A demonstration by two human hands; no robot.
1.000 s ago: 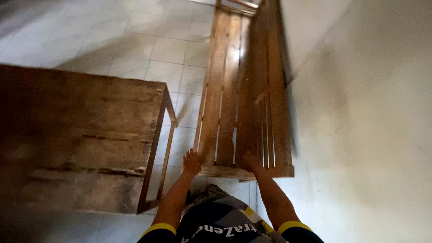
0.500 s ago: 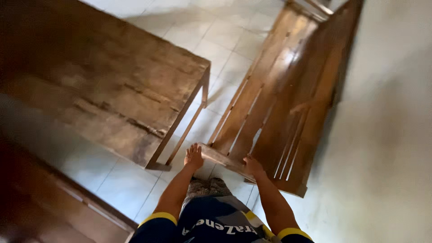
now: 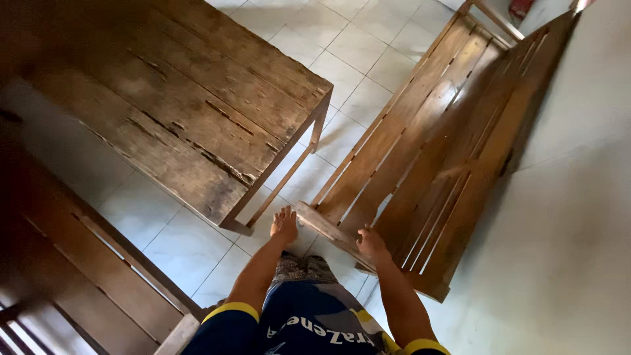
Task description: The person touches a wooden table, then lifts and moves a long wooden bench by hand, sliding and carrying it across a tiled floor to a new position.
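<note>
Both arms reach straight down and away from the body. The left hand (image 3: 284, 225) is flat, with its fingers stretched out and pointing far. The right hand (image 3: 371, 244) sits a bit nearer, and its fingers curl down.

From my remote feed, I see a warm reddish-brown slatted wooden bench (image 3: 434, 151) with glossy streaks of grain, set against a pale grey-white wall (image 3: 578, 197) and a floor (image 3: 355, 46) of off-white square tiles ruled by thin dark grout lines. Beside it I make out a darker, weathered brown counter (image 3: 184, 98) scored with black cracks, while the person's navy shirt (image 3: 309, 322) carries yellow sleeve bands and white lettering.
</note>
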